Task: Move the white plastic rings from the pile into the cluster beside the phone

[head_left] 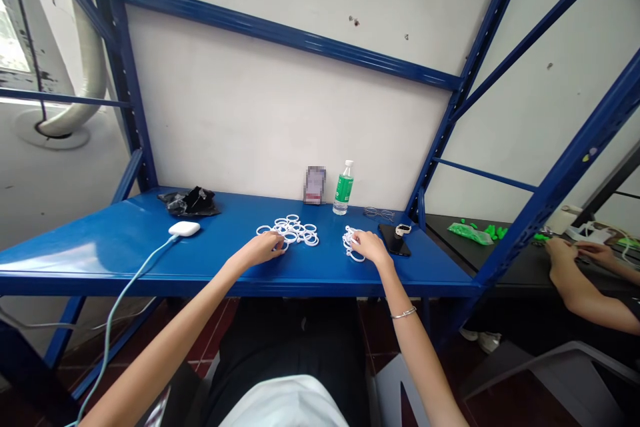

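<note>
On the blue tabletop point(200, 260) lies a loose pile of thin white rings point(311, 238). At the pile's left front edge is my left hand point(261, 250), fingers curled and closed around the edge of a white ring; the fingertips are partly hidden. A smaller cluster of white rings point(356, 256) lies to the right, apart from the pile. My right hand point(371, 247) reaches over this cluster from the right, its fingers bent and closed on a ring there. Its thumb and fingertips are hard to make out.
Behind stand a bottle with a green label point(343, 190) and a blurred upright box-like object point(315, 185). Glasses point(379, 213), a dark phone point(395, 241) and a watch point(403, 230) lie right. Left are a black bag point(193, 201) and white charger point(184, 229). Another person's hands point(563, 250) work far right.
</note>
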